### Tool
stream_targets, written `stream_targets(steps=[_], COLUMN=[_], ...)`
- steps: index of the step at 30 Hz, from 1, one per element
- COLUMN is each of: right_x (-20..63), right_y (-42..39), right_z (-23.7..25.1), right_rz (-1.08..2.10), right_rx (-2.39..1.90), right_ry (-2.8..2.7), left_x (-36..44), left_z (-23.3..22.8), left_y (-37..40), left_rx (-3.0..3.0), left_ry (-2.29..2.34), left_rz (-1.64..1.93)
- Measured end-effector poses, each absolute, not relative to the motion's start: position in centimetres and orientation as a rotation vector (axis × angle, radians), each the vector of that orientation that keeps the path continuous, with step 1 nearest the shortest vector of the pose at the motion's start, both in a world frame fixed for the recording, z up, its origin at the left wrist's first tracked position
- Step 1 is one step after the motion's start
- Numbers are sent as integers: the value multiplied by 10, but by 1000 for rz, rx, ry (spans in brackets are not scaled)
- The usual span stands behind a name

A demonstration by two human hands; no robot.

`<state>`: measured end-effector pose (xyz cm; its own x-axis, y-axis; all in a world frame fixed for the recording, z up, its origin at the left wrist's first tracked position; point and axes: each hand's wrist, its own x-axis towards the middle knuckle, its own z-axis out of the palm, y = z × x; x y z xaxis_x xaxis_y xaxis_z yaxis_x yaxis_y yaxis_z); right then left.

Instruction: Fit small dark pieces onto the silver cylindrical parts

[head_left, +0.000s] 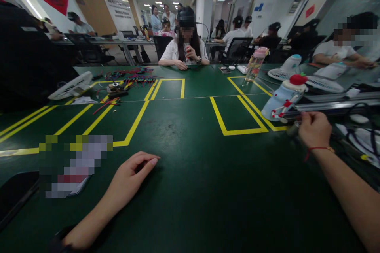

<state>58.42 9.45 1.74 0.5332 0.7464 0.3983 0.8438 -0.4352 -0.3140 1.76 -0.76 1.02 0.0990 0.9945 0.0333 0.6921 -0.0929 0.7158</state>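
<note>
My left hand (130,176) rests on the green table, thumb tip against the fingertips, with nothing visible between them. My right hand (315,128) is at the right side, its fingers curled in beside a blurred grey object (293,129). What those fingers hold, if anything, I cannot make out. Just beyond the right hand stands a tilted-looking light blue bottle (274,101) with a red knitted top and a red-and-white strap. Metal rails (332,104) run along the table behind this hand.
Yellow tape (246,131) marks the table. Wires (133,77) and a white fan (73,86) lie at the far left, a dark phone (19,193) at the near left. A pink-lidded bottle (257,63), more fans and black cables (360,126) are right. A person (185,47) sits opposite.
</note>
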Motion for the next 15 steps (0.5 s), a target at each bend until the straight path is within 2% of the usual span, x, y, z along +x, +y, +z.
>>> stream_targets(steps=[6, 15], right_x=[587, 586], right_y=[81, 78], right_z=[50, 57], right_rz=[-288, -330], right_rx=[-2397, -2502], right_ry=[-1733, -1812], left_x=[18, 20], left_z=[12, 13], left_y=[-8, -8], left_rx=[1853, 1853], left_ry=[1645, 1647], left_rz=[731, 731])
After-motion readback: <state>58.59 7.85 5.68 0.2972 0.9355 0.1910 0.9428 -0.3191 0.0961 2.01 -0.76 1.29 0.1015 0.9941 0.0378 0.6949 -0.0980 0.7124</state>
